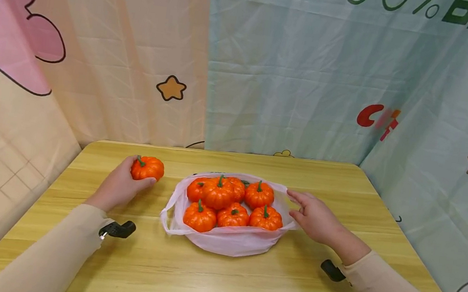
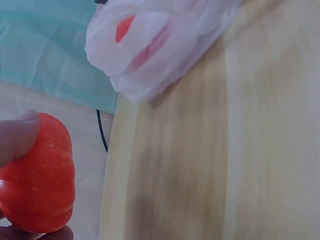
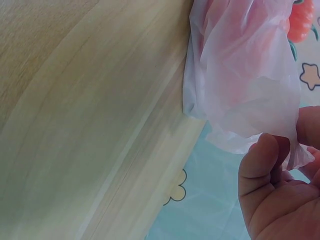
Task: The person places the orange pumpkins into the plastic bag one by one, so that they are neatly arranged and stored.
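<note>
My left hand (image 1: 118, 187) grips a small orange pumpkin (image 1: 149, 169) with a green stem, to the left of a plastic bag. Thumb and fingers lie round the pumpkin (image 2: 42, 180) in the left wrist view too. The thin, pale pinkish-white plastic bag (image 1: 233, 245) stands with its mouth spread, several like pumpkins (image 1: 234, 215) showing inside. At its right side, my right hand (image 1: 317, 219) pinches the bag's edge. From the right wrist, gathered plastic of the bag (image 3: 255, 95) runs between the thumb and fingers of that hand (image 3: 280, 195).
The bag sits mid-table on a light wooden tabletop (image 1: 198, 284) with rounded back corners. Printed cloth curtains (image 1: 270, 72) hang behind the table and at both sides. A loose bag handle (image 1: 165, 216) loops out on the left. Dark wrist devices (image 1: 118, 229) are on both forearms.
</note>
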A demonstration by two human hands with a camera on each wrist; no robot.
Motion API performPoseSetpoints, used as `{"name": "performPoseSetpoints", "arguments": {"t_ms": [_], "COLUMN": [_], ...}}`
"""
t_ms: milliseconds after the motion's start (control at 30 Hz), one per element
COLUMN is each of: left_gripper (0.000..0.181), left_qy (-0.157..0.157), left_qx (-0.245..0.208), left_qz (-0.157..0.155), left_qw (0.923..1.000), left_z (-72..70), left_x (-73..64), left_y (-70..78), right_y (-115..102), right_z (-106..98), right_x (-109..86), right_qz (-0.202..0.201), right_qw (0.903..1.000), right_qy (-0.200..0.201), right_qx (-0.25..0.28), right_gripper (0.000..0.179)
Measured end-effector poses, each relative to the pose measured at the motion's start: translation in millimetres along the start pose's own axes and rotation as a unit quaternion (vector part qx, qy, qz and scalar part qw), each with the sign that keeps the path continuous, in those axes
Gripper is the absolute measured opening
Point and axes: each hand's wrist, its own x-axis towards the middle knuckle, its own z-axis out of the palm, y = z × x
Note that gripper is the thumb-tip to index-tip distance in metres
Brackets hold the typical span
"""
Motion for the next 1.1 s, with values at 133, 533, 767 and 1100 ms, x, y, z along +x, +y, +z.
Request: {"name": "performPoseSetpoints", "arguments": {"t_ms": [133, 533, 767, 1100], "left_gripper": [0.104, 0.090, 0.090, 0.084], "left_qy": [0.011, -0.015, -0.038, -0.060], "left_qx": [-0.018, -0.091, -0.121, -0.103], "left_qz": [0.026, 0.113, 0.149, 0.193], "left_qw": [0.9994, 0.9892, 0.9807, 0.9738], "left_z": [-1.7, 18.3, 34.4, 60.6], "left_x": [-0.1, 0.1, 0.0, 2.9], "left_y": [21.2, 84.7, 116.5, 155.1], "right_y": [0.2, 1.2, 2.0, 2.4], "right_z": [1.0, 1.1, 1.6, 2.1], "right_x": [0.8, 1.3, 2.5, 2.9], "right_qz": [-0.002, 0.005, 0.005, 0.001], "right_qw": [1.0000, 1.0000, 1.0000, 1.0000], "right_qy": [0.002, -0.001, -0.003, 0.000], "right_qx": [0.001, -0.002, 0.003, 0.002], "right_gripper": [0.058, 0.060, 0.059, 0.059]}}
